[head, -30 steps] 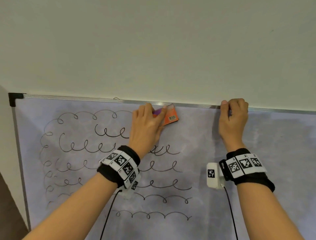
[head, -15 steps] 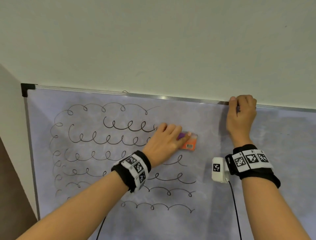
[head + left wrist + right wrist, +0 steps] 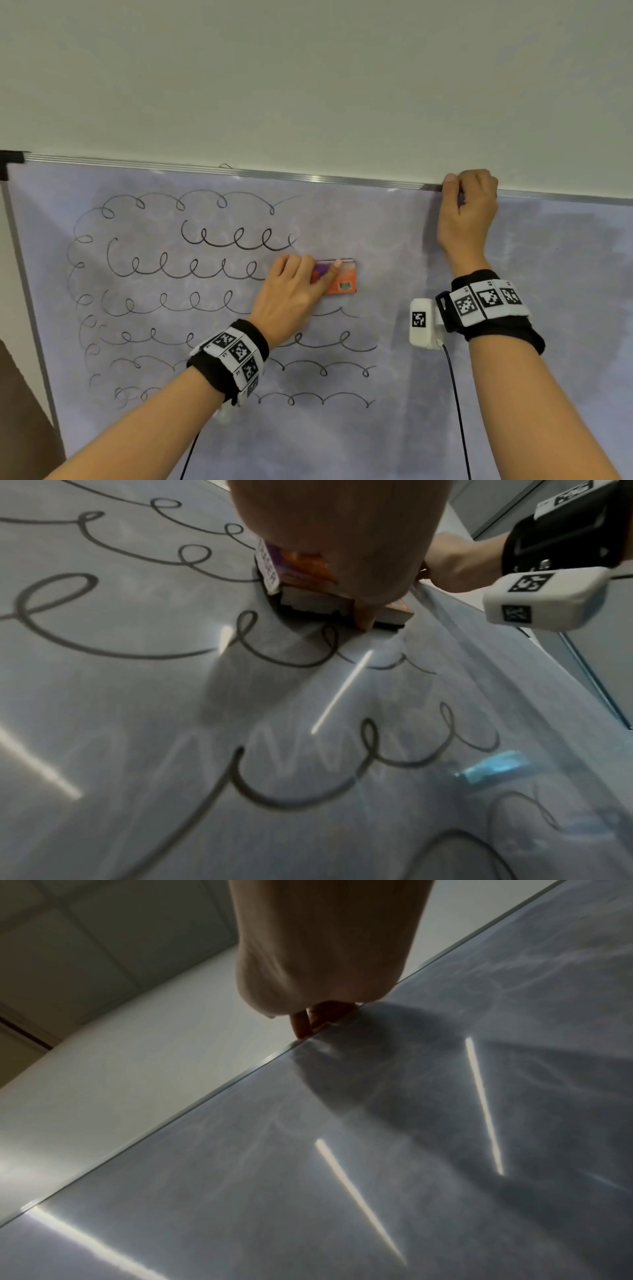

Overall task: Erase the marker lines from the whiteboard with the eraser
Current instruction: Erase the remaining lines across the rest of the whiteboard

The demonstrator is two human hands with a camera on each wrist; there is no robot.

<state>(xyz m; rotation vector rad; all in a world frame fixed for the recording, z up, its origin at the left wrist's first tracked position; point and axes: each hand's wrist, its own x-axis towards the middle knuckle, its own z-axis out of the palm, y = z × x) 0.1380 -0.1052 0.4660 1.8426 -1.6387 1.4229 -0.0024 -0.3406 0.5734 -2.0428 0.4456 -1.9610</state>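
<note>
An orange and purple eraser (image 3: 339, 279) lies flat against the whiteboard (image 3: 394, 240), and my left hand (image 3: 298, 291) grips it with fingers on top and the thumb along its lower side (image 3: 363, 615). Black looping marker lines (image 3: 191, 267) fill the board's left half, in several rows to the left of and below the eraser (image 3: 308, 599). The patch right of the eraser is smudged grey with no lines. My right hand (image 3: 467, 209) grips the board's top metal frame (image 3: 308, 178), fingers curled over its edge (image 3: 308, 1023).
A pale wall (image 3: 308, 75) rises above the board. The board's left frame and black corner cap (image 3: 10, 161) stand at the far left, with a brown surface (image 3: 20, 411) beyond. Cables hang from both wrist cameras (image 3: 423, 323) across the lower board.
My left hand has swept the eraser down from the top frame to the second row of loops, wiping the right ends of the upper rows. The right hand has kept its hold on the frame.
</note>
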